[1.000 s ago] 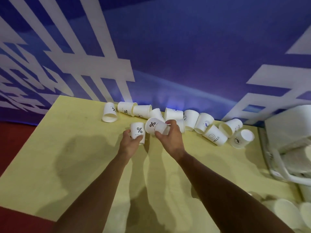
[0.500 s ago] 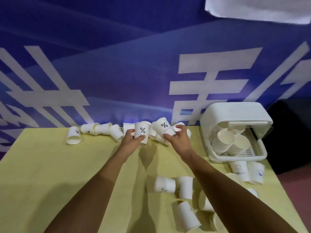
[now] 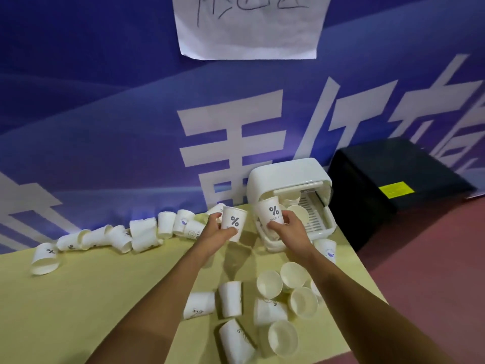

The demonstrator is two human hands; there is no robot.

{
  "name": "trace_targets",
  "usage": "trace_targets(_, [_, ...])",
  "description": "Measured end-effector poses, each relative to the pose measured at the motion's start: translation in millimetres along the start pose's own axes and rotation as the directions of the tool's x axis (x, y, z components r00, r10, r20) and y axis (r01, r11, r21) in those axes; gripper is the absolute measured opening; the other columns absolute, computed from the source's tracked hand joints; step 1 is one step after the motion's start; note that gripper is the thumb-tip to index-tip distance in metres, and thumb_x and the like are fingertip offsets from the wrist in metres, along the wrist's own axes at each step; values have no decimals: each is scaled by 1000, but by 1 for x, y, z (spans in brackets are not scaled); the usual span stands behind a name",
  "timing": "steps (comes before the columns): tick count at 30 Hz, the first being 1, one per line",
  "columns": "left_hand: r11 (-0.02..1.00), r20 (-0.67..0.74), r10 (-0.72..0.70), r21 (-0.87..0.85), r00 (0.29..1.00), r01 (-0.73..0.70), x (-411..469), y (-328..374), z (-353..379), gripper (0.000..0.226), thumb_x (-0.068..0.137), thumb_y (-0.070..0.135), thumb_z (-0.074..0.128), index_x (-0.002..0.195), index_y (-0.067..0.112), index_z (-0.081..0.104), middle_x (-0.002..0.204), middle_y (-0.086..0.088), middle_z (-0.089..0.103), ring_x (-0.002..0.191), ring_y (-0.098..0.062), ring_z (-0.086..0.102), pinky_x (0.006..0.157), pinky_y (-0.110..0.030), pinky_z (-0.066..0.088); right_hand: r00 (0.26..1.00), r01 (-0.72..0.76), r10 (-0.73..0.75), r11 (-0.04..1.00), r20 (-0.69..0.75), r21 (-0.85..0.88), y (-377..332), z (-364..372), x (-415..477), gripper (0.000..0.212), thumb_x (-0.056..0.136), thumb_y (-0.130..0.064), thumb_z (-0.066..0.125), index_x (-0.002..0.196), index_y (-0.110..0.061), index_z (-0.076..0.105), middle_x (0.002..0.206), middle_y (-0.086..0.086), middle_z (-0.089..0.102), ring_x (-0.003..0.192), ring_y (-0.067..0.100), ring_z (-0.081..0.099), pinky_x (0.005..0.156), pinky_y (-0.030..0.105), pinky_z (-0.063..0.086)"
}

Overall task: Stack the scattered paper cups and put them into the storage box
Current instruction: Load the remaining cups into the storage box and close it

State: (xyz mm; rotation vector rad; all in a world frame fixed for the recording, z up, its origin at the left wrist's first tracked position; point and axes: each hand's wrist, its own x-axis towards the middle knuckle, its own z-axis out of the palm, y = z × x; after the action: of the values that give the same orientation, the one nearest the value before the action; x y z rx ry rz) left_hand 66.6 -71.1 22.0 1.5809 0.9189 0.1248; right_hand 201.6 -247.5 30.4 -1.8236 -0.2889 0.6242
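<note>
I have left grip point(image 3: 219, 233) curled round white paper cup with black % mark point(image 3: 234, 223), mouth up, above yellow desk point(image 3: 78, 298). Right grip point(image 3: 288, 231) clasps second %-marked paper cup point(image 3: 271, 214), in front of mouth of white plastic storage box point(image 3: 288, 172). My call: nest one inside other, rims square, light squeeze, no crushing. Both forearms stretched forward, wrists apart, cups near each other. Loose white cups point(image 3: 144, 232) lie along wall.

1. Left cup point(image 3: 234, 224), mid-frame: a black "%" over small print (too fine to read).
2. Right cup point(image 3: 273, 214), just right of it: "%" above "NICE D…", the rest covered.
3. Lying cup point(image 3: 267, 310), lower centre: "HE…", cut short.
4. Banner point(image 3: 105, 127), behind: huge white characters, cropped.
5. Paper sheet point(image 3: 246, 24), top edge: scrawled strokes, unreadable.
6. Yellow label point(image 3: 396, 189) on the black box point(image 3: 393, 164), right: print illegible.
</note>
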Motion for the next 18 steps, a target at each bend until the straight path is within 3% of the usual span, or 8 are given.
trace_targets(5, [1000,39,-5,18,999,4,2,5,40,71,81,20,71,141,24,35,124,-3,63,105,-20,64,89,-40,52,997,-10,11,1000,-70,16,21,-49,8,54,75,-14,79,117,-22,46,103,-2,66,80,3,69,58,15,50])
trace_targets(9, [998,49,-18,64,999,15,0,8,61,76,79,18,72,143,25,31,126,-2,59,106,-18,62,95,-42,52,995,21,-25,999,-100,-49,29,-70,23,57,71,-17,83,117,-27,51,101,-4,68,92,11,67,71,28,54])
trace_targets(14, [996,48,-29,87,998,24,-5,6,70,71,80,16,74,139,27,36,120,4,59,103,-10,60,84,-31,51,988,52,-72,987,-133,-153,30,-74,51,59,72,-18,85,120,-22,50,109,-2,66,101,19,63,83,35,51])
trace_targets(18, [994,14,-31,104,999,29,-3,1,69,59,79,13,75,130,24,47,122,4,60,103,-12,62,82,-28,51,984,80,-112,972,-140,-219,35,-67,73,64,73,-14,84,127,-20,50,113,-3,63,109,20,59,88,31,46])
